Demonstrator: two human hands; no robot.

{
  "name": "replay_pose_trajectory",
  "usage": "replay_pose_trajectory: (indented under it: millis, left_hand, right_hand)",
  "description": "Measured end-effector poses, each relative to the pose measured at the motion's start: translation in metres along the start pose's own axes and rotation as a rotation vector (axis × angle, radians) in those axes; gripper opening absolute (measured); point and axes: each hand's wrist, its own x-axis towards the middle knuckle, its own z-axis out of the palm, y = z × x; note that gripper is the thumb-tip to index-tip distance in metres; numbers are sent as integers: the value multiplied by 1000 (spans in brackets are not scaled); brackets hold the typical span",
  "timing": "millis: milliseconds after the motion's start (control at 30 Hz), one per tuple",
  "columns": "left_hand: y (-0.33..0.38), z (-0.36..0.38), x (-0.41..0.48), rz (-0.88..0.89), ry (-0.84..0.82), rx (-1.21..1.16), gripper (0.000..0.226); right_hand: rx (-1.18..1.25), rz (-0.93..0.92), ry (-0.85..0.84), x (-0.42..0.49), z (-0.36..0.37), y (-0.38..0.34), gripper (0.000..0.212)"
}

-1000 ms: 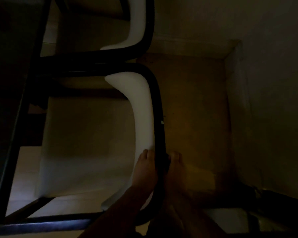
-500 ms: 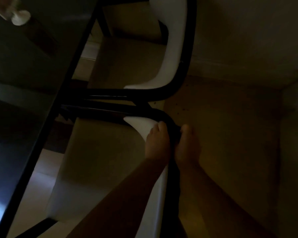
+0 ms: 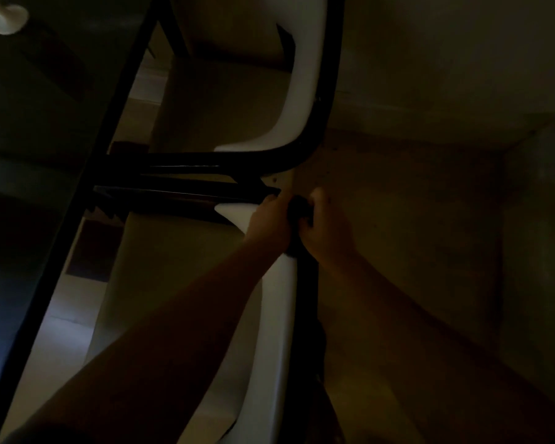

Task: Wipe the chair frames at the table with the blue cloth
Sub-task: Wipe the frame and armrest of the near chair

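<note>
The room is very dark. The near chair has a white backrest [image 3: 277, 315] edged by a black frame [image 3: 306, 283]. Both my hands grip that frame at its far top corner. My left hand [image 3: 269, 222] curls over the backrest and the frame from the left. My right hand [image 3: 326, 230] closes from the right on a dark bunched lump, apparently the cloth [image 3: 298, 208], pressed onto the frame; its colour does not show. A second chair's black frame [image 3: 329, 91] and white backrest [image 3: 305, 75] stand just beyond, almost touching the near chair.
A dark glass table [image 3: 29, 123] with a black edge [image 3: 109, 139] runs along the left, both chairs tucked against it. A small white object [image 3: 8, 19] sits on the table at top left. Brownish floor [image 3: 414, 251] lies to the right, bounded by a wall.
Both hands have slid along the near chair's top frame, away from me, up to its far corner. The view has followed them forward.
</note>
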Motion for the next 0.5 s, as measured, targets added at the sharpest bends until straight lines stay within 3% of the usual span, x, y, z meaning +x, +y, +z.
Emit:
replay_pose_trajectory:
  millis: [233,500]
  left_hand:
    - [-12,19,-124,-19,-165,29,22]
    - [-54,59,-286,-112,-276,-201,29]
  right_hand:
    - [-27,62,-135,-125,1,1,22]
    - [102,260,-263,-294,15,-18,28]
